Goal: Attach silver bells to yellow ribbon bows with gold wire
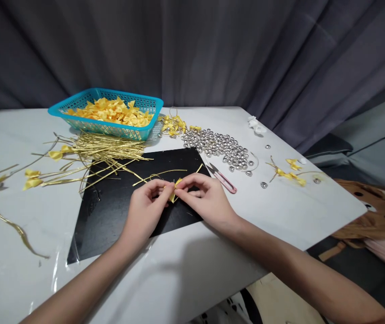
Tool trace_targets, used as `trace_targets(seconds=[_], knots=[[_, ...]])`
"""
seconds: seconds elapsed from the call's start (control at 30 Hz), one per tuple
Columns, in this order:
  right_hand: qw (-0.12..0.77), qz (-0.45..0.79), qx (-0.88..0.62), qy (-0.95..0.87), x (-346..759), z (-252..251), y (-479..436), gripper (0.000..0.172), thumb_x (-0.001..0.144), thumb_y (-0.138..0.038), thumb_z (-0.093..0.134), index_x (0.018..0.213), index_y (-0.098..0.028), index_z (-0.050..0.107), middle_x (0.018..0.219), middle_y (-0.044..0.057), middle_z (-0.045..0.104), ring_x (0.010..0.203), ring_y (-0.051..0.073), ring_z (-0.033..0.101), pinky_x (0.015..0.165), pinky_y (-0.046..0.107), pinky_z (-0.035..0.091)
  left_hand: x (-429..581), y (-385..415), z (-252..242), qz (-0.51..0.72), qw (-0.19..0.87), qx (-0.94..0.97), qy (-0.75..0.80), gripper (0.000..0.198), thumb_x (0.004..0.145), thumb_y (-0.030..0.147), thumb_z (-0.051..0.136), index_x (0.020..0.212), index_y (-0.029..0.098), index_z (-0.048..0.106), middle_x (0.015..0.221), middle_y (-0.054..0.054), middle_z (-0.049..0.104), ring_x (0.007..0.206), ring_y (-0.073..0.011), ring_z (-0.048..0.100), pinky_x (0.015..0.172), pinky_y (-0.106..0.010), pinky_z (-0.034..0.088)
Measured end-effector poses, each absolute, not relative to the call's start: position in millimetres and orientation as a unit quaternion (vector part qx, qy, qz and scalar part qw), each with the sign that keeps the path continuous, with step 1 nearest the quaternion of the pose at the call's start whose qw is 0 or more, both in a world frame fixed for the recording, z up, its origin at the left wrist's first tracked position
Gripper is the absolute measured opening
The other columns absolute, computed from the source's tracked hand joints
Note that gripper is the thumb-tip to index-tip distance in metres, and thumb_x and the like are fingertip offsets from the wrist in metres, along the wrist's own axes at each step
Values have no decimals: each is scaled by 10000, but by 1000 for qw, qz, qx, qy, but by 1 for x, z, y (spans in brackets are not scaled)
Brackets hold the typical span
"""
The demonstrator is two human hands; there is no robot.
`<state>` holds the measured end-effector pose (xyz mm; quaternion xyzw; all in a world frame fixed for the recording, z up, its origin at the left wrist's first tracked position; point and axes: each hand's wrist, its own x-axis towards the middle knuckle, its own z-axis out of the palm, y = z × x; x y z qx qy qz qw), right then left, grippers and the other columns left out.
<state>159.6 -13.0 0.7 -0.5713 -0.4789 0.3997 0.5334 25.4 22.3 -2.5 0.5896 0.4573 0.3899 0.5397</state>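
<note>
Over the black mat, my left hand and my right hand meet fingertip to fingertip. Between them is a small yellow ribbon piece, pinched by the fingers of both. A thin gold strand lies just behind the hands. Fingertips cover part of the ribbon piece, so its full shape is hidden. To the right of my right hand lie small snips with pink handles.
A blue basket of yellow ribbon pieces stands at the back left, with gold wires before it. Silver beads are heaped behind the snips. Wired yellow pieces lie at right, white scraps farther back.
</note>
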Motion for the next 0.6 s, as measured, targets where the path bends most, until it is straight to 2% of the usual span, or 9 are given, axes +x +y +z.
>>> trace_targets(seconds=[0.2,0.37,0.6], knots=[[555,380,-540,-506,157,-3,-15,48,703,-199,688,689,-164,658,793,36,623,692,120,618,594,233,568,26,22,1,411,561,550,462,143,696,283,676,633,156,679,531,20,600,516,-110,516,503,-209,415],[553,364,-546,-514,153,-1,-16,134,695,-243,720,629,-169,631,804,16,563,678,108,609,621,250,583,25,23,-1,417,593,514,458,144,658,294,721,621,157,694,552,8,641,533,-110,539,523,-207,435],[532,358,-535,-550,158,-2,-15,114,753,-166,638,646,-162,600,813,11,529,638,87,587,572,225,546,22,25,-1,391,646,487,439,165,597,301,781,626,154,712,610,-6,686,586,-111,584,592,-202,471]])
